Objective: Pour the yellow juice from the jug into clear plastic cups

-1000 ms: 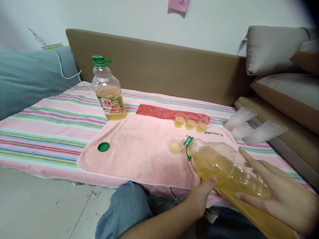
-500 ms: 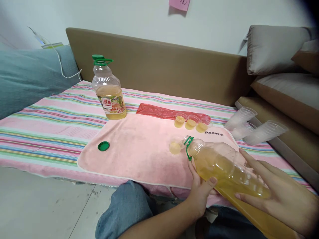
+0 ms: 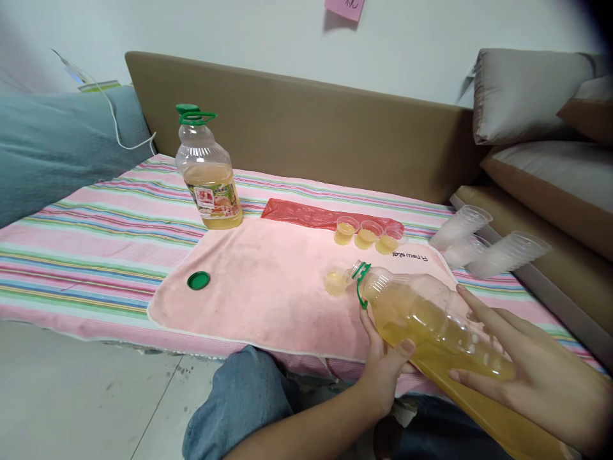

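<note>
A large clear bottle [image 3: 426, 326] of yellow juice lies tilted, its open mouth at the rim of a small plastic cup [image 3: 336, 281] that holds some juice. My left hand [image 3: 387, 370] grips the bottle from below, near its shoulder. Around its body, toward the base, my right hand [image 3: 531, 377] is closed on the upper side. Behind the cup stand three plastic cups [image 3: 366, 236] in a row, each partly filled with juice. A green cap [image 3: 198, 280] lies on the pink mat [image 3: 249, 287] to the left.
A second juice bottle [image 3: 211, 185], capped in green, stands at the back left. Along the mat's far edge lies a red plastic bag [image 3: 301, 214]. Stacked clear cups [image 3: 507, 255] lean at the right, below piled cushions [image 3: 531, 96]. A brown headboard [image 3: 297, 121] rises behind.
Hardly anything differs. Both hands keep the bottle tilted at the cup, and the whole view has shifted very slightly.
</note>
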`<state>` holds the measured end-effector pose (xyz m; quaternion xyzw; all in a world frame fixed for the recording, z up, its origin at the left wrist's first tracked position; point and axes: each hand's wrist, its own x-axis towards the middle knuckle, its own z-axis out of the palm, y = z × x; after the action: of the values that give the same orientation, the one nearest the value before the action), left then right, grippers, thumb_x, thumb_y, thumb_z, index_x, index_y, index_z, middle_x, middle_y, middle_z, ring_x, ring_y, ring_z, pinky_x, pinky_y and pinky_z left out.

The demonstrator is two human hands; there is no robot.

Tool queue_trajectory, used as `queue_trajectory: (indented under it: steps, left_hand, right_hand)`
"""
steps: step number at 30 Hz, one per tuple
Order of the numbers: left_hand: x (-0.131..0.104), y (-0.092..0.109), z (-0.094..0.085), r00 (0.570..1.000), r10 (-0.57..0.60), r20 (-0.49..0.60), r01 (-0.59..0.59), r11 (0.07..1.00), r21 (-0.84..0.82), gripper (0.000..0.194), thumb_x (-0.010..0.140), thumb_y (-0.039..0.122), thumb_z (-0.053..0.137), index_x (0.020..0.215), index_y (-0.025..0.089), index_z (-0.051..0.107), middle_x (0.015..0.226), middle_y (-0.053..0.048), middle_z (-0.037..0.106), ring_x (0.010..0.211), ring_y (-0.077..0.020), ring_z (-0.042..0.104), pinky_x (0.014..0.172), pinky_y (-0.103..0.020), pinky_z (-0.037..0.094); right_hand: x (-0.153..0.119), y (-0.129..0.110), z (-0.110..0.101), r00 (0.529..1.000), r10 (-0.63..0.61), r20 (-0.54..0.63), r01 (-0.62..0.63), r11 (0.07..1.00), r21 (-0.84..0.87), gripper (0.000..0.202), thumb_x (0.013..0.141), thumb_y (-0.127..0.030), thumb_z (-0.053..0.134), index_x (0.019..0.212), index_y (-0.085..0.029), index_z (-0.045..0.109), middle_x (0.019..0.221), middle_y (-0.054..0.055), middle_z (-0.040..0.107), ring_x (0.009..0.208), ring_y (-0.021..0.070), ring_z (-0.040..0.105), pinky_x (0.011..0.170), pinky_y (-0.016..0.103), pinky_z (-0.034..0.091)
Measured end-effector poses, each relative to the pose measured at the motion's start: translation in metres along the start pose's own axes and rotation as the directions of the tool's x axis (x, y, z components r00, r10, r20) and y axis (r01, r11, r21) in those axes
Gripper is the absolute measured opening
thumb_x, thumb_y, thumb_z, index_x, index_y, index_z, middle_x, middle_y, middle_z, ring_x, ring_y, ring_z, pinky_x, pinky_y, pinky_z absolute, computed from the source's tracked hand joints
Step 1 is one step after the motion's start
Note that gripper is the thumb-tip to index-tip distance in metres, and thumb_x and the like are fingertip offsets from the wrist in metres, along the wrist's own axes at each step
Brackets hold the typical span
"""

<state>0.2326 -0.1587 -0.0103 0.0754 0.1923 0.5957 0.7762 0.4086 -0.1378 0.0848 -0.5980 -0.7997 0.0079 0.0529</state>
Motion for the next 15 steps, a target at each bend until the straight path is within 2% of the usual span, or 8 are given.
queue_trajectory:
  steps: [3, 8, 15]
  left_hand:
    - [-0.0003, 0.0000, 0.0004, 0.998, 0.004, 0.055, -0.008, 0.998, 0.065, 0.124, 0.068, 0.042, 0.081, 0.148, 0.036, -0.014, 0.135, -0.014, 0.057, 0.113, -0.0295, 0.062, 0.088, -0.044, 0.054]
    - [0.0006, -0.0003, -0.0006, 0.999, -0.008, 0.040, 0.004, 0.996, 0.094, 0.125, 0.066, 0.046, 0.081, 0.148, 0.037, -0.013, 0.133, -0.014, 0.058, 0.113, -0.0301, 0.063, 0.091, -0.047, 0.052]
    - [0.0019, -0.0021, -0.0035, 0.998, -0.008, 0.061, 0.000, 0.993, 0.117, 0.121, 0.072, 0.046, 0.076, 0.146, 0.037, -0.020, 0.138, -0.014, 0.053, 0.115, -0.0288, 0.062, 0.090, -0.044, 0.053]
  right_hand:
    - [0.0004, -0.0022, -0.0013, 1.000, 0.006, 0.002, -0.006, 1.000, -0.004, 0.100, 0.074, -0.071, 0.055, 0.154, -0.029, 0.012, 0.130, 0.014, 0.058, 0.108, 0.0372, 0.063, 0.086, 0.051, 0.053]
    - [0.0005, -0.0026, -0.0013, 1.000, 0.011, 0.002, -0.011, 1.000, -0.004, 0.099, 0.075, -0.070, 0.055, 0.154, -0.026, 0.014, 0.130, 0.016, 0.058, 0.110, 0.0375, 0.062, 0.088, 0.050, 0.052]
    - [0.0007, -0.0033, -0.0021, 1.000, 0.021, 0.023, -0.021, 1.000, -0.006, 0.098, 0.075, -0.071, 0.053, 0.153, -0.031, 0.009, 0.132, 0.014, 0.056, 0.112, 0.0357, 0.061, 0.090, 0.050, 0.052]
